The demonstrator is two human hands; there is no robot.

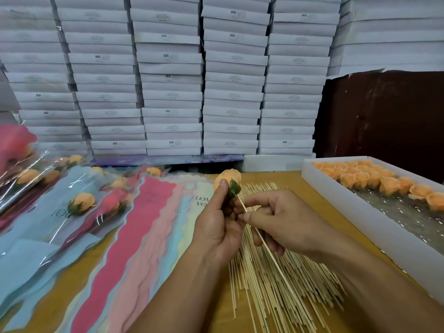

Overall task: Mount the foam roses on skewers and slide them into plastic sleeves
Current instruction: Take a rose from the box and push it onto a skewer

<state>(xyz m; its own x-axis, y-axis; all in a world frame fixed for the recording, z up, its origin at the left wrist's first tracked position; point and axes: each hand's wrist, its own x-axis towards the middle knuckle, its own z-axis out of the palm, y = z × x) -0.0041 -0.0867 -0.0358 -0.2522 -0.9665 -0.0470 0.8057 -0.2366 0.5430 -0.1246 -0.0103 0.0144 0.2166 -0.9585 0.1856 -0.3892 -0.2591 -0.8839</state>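
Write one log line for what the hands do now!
left hand: holds peach foam rose | right hand: pinches skewer | step: mounting

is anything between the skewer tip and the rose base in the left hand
Nothing visible. The skewer, pinched in the right hand, points straight at the green base of the foam rose gripped by the left hand; the contact point itself is hidden behind fingers.

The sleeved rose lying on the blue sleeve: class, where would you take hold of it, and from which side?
Pinch the sleeved rose low on its stem, coming from the near-left end: the stem trails that way, so the foam bloom isn't squeezed.
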